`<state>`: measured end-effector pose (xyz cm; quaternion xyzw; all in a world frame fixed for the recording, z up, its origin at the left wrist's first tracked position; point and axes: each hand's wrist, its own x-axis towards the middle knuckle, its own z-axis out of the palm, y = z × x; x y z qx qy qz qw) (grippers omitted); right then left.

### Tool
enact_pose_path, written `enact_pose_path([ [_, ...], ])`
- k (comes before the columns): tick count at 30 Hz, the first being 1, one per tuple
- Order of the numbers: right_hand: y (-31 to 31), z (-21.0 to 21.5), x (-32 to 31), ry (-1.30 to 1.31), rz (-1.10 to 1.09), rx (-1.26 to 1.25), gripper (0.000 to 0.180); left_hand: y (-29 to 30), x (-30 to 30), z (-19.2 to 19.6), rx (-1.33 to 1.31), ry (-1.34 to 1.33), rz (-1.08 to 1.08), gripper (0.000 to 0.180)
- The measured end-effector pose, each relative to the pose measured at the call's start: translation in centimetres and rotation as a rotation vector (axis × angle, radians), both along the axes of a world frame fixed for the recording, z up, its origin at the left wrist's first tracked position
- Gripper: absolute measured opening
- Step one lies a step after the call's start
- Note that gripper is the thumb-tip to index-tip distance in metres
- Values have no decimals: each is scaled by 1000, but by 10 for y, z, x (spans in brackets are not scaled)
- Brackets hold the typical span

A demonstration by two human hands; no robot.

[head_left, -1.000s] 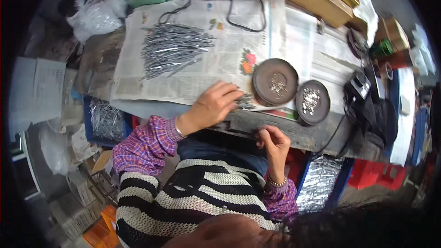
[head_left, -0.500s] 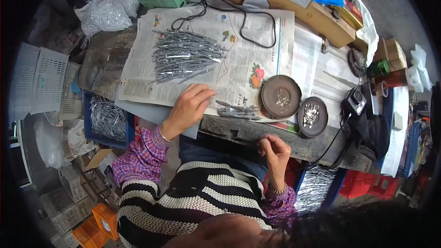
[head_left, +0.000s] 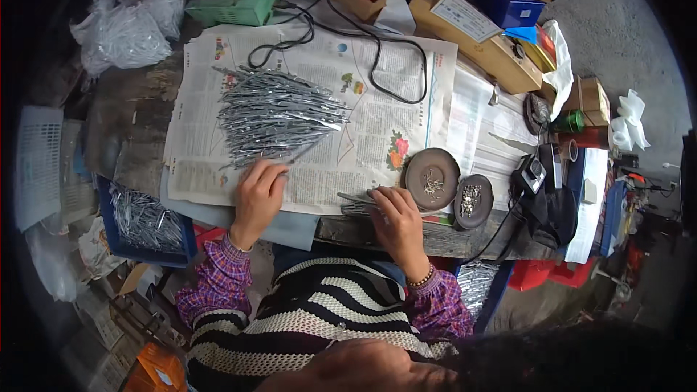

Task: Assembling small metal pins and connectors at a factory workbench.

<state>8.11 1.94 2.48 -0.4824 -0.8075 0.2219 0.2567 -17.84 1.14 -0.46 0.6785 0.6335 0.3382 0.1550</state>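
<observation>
A wide pile of thin grey metal rods (head_left: 279, 116) lies on a spread newspaper (head_left: 312, 185). At the pile's near edge is my left hand (head_left: 258, 196), its fingers bent and closed; what is between the fingertips is hidden. A smaller bunch of similar metal pieces (head_left: 352, 205) rests by the newspaper's near edge. My right hand (head_left: 399, 223) reaches over that bunch with fingers curled down, covering its right end. Whatever those fingers grip cannot be made out. Just right of the hand stand a round brown dish (head_left: 415, 174) and a smaller oval dish (head_left: 486, 192), each holding tiny metal parts.
A black cable (head_left: 377, 54) loops over the newspaper from a green device (head_left: 239, 7). Cardboard boxes (head_left: 501, 54) line the far right. A blue bin of metal rods (head_left: 149, 221) sits low on the left, plastic bags (head_left: 127, 33) at far left, a small black device (head_left: 532, 173) at right.
My right hand has moved forward and left from the table's front edge onto the small bunch. My left hand is now at the near edge of the large pile. The view has shifted.
</observation>
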Motion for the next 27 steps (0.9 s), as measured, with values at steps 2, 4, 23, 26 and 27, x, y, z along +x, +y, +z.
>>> enact_pose_path([
  [2,4,-3,-2,-65,5,-21,33,-3,-4,5,-26,-76,5,13],
  [4,9,-9,-2,-121,35,-31,36,-8,-16,11,-46,-61,49,13],
  [23,-3,-16,11,-18,74,28,23,-10,-52,-6,-35,-385,260,22],
  [26,-3,-17,13,16,64,35,24,-6,-33,13,13,-143,215,19],
  [27,-4,-15,13,21,58,39,24,-6,-26,16,1,-95,136,19],
])
